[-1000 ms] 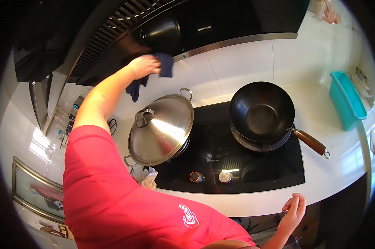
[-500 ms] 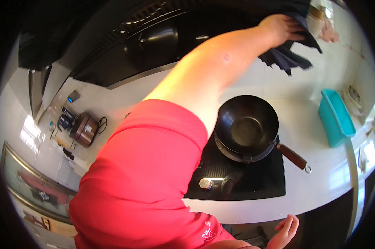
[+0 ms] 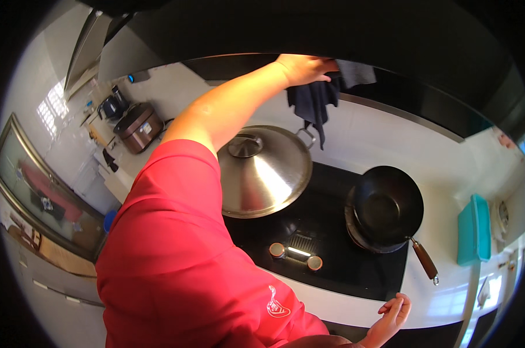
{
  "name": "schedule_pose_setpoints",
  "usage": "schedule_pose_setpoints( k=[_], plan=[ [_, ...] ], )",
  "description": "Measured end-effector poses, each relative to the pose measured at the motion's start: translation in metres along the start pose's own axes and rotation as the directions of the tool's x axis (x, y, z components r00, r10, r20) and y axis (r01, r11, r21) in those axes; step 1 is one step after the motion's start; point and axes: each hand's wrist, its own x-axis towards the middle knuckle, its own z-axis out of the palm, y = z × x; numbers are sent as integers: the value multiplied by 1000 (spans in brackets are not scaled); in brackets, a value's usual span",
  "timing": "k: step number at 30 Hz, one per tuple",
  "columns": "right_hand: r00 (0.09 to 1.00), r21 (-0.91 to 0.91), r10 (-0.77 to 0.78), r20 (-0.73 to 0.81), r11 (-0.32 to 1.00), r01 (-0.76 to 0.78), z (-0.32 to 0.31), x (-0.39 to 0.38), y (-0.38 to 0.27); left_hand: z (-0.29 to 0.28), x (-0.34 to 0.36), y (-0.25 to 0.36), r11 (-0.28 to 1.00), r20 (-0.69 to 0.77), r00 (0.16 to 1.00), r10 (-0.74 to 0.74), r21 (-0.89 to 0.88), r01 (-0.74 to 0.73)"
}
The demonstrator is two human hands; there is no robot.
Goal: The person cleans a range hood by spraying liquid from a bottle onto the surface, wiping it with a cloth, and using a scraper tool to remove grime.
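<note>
My left hand [image 3: 306, 69] is raised to the front of the black range hood [image 3: 355, 35], its fingers closed on a dark cloth [image 3: 314, 104]. The cloth hangs down in folds below the hood's edge, and its paler end [image 3: 356, 73] lies against the hood. Part of the hand is hidden by the hood's lip. My right hand [image 3: 393, 316] hovers low by the counter's front edge, fingers loosely bent and apart, holding nothing. On the black cooktop [image 3: 343, 278], a large steel domed lid [image 3: 274, 168] covers the left side, and a black wok [image 3: 387, 206] with a brown handle sits on the right.
Two round knobs [image 3: 296, 257] are at the cooktop's front. A turquoise bin [image 3: 474, 232] stands on the white counter at right. On the left counter are a brown rice cooker [image 3: 139, 127] and a dark kettle [image 3: 109, 108]. A framed glass panel [image 3: 47, 194] is at far left.
My left hand has carried the cloth leftward along the hood, from its right end. The view has shifted, bringing the steel lid into sight. The right hand stays low, holding nothing.
</note>
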Motion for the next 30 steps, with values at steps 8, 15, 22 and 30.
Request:
schedule_pose_setpoints(
  k=[8, 15, 22, 30],
  plan=[
    [993, -126, -91, 70, 987, 99, 51, -35, 1, -29, -188, -95, 920, 507, 775, -379, 297, 256],
    [995, -172, -71, 66, 982, 82, 87, -75, -9, -28, -285, -127, 729, 133, 740, -659, 353, 586],
    [990, -195, -65, 128, 977, 89, 73, -87, -9, 89, -285, -68, 147, -118, 117, -986, -289, 946],
    [998, -111, -13, -64, 994, 6, 9, -80, 7, 83, -62, 4, 738, 831, 123, -542, 401, 543]
  ],
)
